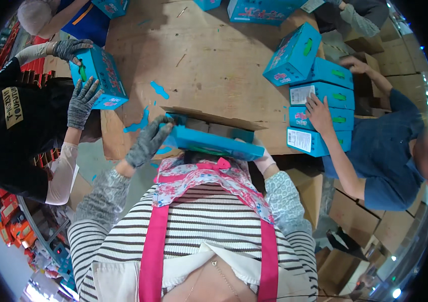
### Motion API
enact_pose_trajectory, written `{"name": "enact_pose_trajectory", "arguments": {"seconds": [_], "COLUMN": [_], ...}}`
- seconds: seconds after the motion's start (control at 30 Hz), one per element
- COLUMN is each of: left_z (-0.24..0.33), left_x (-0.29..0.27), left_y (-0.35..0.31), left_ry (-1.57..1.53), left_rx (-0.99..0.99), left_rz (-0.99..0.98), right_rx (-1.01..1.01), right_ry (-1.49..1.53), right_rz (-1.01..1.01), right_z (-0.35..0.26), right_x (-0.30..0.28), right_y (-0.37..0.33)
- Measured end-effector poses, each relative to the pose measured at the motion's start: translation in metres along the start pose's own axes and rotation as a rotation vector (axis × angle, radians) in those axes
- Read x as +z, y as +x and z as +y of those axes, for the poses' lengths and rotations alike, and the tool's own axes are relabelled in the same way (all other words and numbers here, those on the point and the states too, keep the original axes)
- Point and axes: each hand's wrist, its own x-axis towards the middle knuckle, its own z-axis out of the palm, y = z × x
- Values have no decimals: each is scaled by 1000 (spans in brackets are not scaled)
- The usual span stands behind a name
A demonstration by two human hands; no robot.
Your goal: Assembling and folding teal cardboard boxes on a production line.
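Observation:
At the near table edge, close against my apron, I have a blue cardboard gift box (209, 143) with its top open. A brown inner flap (219, 118) stands up along its far side, and grey-brown contents show partly inside. My left hand (148, 142), in a grey glove, is closed on the box's left end, fingers at the rim. My right hand (264, 162), in a pale glove, holds the right end from below; its fingers are mostly hidden by the box.
Blue cardboard scraps (159, 90) lie on the wooden table (214, 65). To the right, a co-worker's hand (319, 113) rests on several closed blue boxes (327, 121). To the left, another person's gloved hands (84, 100) hold a blue box (105, 75). Brown cartons (352, 216) stand at right.

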Motion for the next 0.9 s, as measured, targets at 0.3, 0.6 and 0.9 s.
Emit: {"name": "enact_pose_trajectory", "arguments": {"seconds": [0.3,0.6,0.9], "left_z": [-20,-10,-34], "left_x": [32,19,20], "left_y": [15,-15,2], "left_ry": [552,920,1008], "left_rx": [272,650,676], "left_rz": [357,318,470], "right_rx": [-1010,-909,-813], "right_ry": [-1285,-1380,-789], "right_rz": [406,705,798], "right_z": [-52,-36,19], "right_x": [65,80,59], "right_y": [-96,-73,-25]}}
